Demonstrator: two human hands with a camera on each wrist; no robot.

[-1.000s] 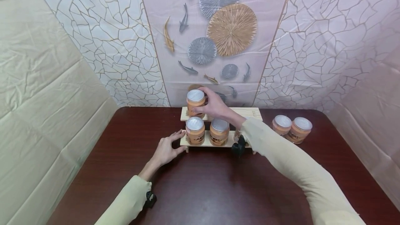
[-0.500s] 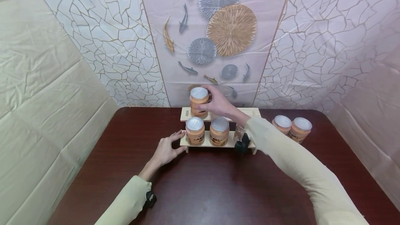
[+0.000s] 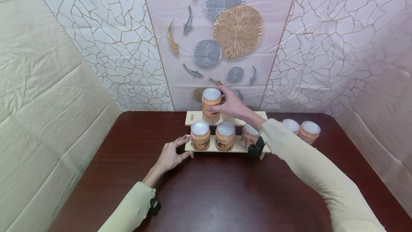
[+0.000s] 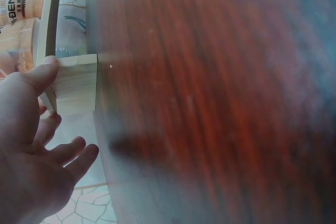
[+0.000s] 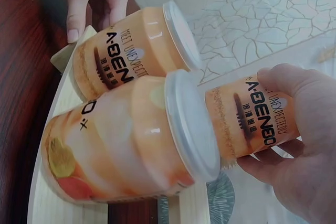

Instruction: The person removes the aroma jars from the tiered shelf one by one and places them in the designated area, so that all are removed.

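The right hand (image 3: 232, 104) grips an orange A-BENBO jar (image 3: 207, 104); the left hand (image 3: 170, 155) pinches a wooden shelf (image 3: 238, 146), another jar (image 3: 200, 140) just beside its fingertips (image 3: 187, 137).

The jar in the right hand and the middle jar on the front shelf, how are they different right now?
The held jar is gripped by the right hand; the middle jar has no hand on it. The held jar is at the back shelf; the middle jar stands on the front shelf. Both are orange, lidded and roughly upright.
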